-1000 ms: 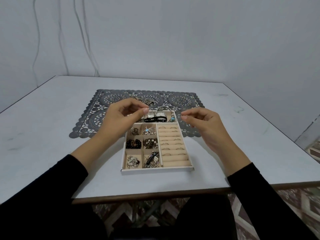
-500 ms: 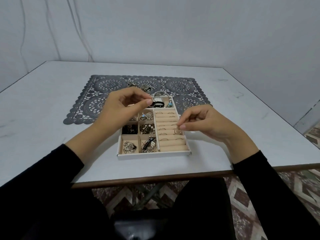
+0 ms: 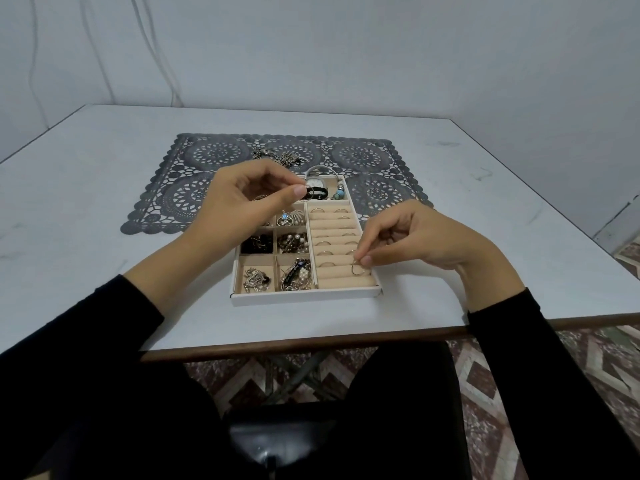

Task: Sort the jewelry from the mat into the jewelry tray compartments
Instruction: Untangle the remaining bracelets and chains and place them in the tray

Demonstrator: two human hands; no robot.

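A beige jewelry tray (image 3: 304, 295) with a white rim lies near the table's front edge, partly on a grey lace mat (image 3: 214, 157). Its small left compartments hold brooches, beads and earrings; its right side is a set of ring rolls with several rings. My right hand (image 3: 415, 237) pinches a thin ring (image 3: 356, 269) against a lower ring roll. My left hand (image 3: 242, 199) hovers over the tray's upper left and pinches another thin ring (image 3: 313, 192) between thumb and forefinger. A small heap of metal jewelry (image 3: 280, 156) remains on the mat behind the tray.
The tray's back compartment holds a watch (image 3: 316, 181), a black band (image 3: 320, 193) and a turquoise bead bracelet (image 3: 338, 192). The white table (image 3: 86, 174) has a brown front edge, with a patterned floor below. A grey wall with cables stands behind.
My right hand came down from above the tray's right side to a lower ring roll, carrying its ring. My left hand stayed over the upper left. The camera tilted slightly.
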